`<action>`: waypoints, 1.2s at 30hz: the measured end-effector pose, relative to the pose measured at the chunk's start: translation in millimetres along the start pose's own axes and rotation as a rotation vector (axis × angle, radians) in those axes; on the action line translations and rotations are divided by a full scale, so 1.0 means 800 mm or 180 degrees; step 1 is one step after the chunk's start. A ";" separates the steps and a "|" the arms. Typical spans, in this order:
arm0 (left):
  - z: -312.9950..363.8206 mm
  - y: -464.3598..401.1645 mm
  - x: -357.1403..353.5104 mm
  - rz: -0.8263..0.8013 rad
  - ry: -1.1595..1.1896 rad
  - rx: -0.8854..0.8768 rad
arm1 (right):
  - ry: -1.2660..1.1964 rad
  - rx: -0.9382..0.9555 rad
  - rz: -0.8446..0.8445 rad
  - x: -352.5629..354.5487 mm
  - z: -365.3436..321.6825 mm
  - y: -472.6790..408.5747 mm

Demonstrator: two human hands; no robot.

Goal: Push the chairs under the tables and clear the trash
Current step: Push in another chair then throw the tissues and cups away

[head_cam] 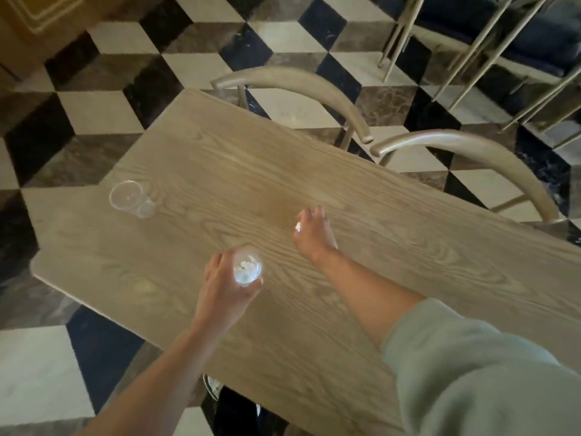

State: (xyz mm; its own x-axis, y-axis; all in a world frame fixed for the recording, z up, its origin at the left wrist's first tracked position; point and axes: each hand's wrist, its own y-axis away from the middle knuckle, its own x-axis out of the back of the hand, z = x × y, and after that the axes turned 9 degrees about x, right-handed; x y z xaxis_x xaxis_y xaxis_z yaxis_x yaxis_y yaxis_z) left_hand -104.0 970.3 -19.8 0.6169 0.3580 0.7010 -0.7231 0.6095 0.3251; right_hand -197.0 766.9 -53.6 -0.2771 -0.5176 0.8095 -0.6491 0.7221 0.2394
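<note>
Checkered black, white and brown floor tiles spread all around a long pale wooden table (pixel 345 215). Two curved tan chair backs (pixel 298 86) sit close against its far edge, so those chairs look pushed in already.

On the table, the left hand (pixel 224 286) is wrapped around a clear plastic cup with white crumpled scraps inside (pixel 247 270). The fingers are closed on the cup. The right hand (pixel 312 236) reaches further out, with its fingertips pinched together on a small white scrap of trash (pixel 297 227). A second clear plastic cup lying on its side (pixel 132 199) waits near the left end of the table, well apart from both hands.

I think the job now is picking up the trash. A good way would be to drop the small scrap into the held cup, keeping that cup upright so nothing falls out. Hold it softly, because thin plastic bends. Then go get the tipped cup.

Some things are hard to see. The little scrap is mostly hidden by fingers. The chair seats are under the table, out of sight. More chairs at the top right are cut off.
</note>
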 end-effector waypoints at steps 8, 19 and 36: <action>-0.106 -0.047 0.147 -0.0045 0.0196 0.0234 | -0.1436 0.0531 -0.0170 -0.061 -0.236 0.052; -0.220 -0.100 0.310 0.0201 0.0409 0.0144 | 0.0280 0.1907 -0.1839 -0.123 -0.503 0.000; -0.295 -0.295 0.464 0.0052 0.0014 -0.0004 | 0.0123 0.2099 0.0015 -0.222 -0.632 -0.140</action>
State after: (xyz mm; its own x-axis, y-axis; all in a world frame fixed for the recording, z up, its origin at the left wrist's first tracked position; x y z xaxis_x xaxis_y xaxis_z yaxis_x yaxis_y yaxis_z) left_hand 369.1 1126.1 13.4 0.6064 0.3710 0.7033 -0.7327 0.6044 0.3128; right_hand 283.4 1010.4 46.9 -0.2634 -0.4895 0.8313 -0.9492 0.2854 -0.1327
